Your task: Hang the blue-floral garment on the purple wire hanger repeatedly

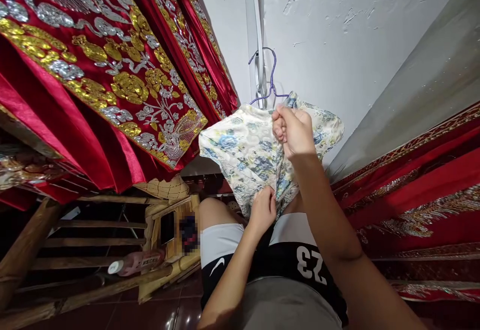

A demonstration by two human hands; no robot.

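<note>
A white floral shirt [247, 145] with blue and yellow flowers hangs in front of me on a purple hanger [273, 77]. The hanger's hook catches on a pale vertical strip [258, 30] against the wall. High on the shirt's front, close to the collar, my right hand [296, 127] is closed with its fingers curled at the front edge. Lower down, my left hand [264, 205] pinches the same front edge near the hem. What exactly lies between the fingertips, cloth or button, is too small to make out.
Red cloth with gold and silver sequins [131, 85] hangs at the left. More red beaded cloth [420, 200] hangs at the right. A bamboo bench [101, 200] stands at the lower left, with a pink bottle [138, 262] lying on it. The white wall [330, 35] is behind the shirt.
</note>
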